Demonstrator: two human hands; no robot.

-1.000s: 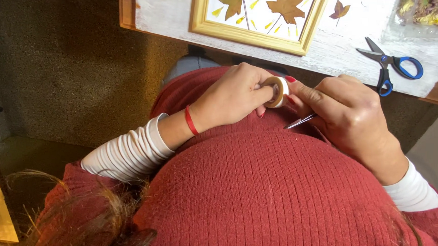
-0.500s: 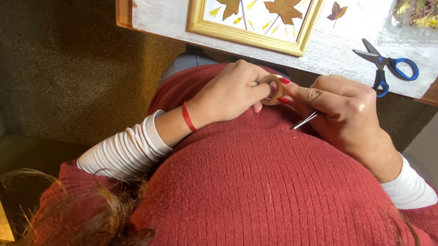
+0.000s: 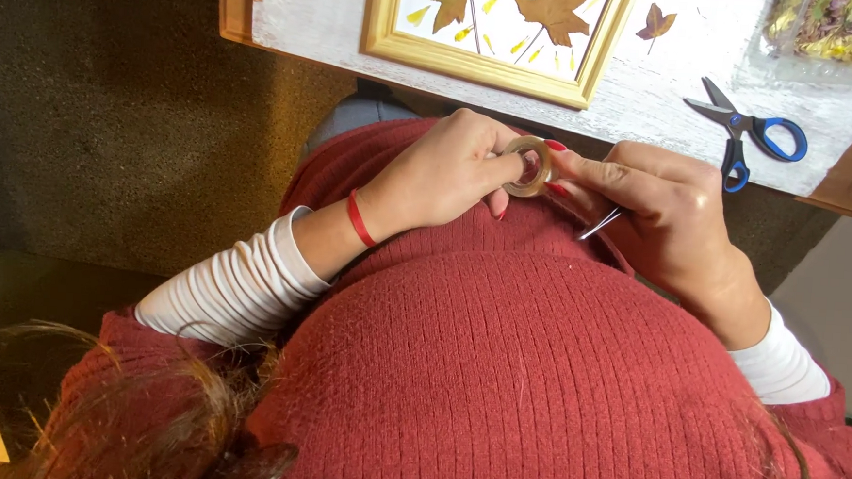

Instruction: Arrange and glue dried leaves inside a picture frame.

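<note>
I see the left hand [image 3: 444, 177] clamped on a small tan tape roll [image 3: 528, 166]; the right hand [image 3: 665, 218] pinches its edge, also gripping thin metal tweezers [image 3: 599, 223].

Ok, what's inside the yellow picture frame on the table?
Inside the yellow frame, pressed maple leaves and small yellow petals lie on a white backing. The frame's upper part is cut off by the picture edge, so the rest is unseen.
</note>
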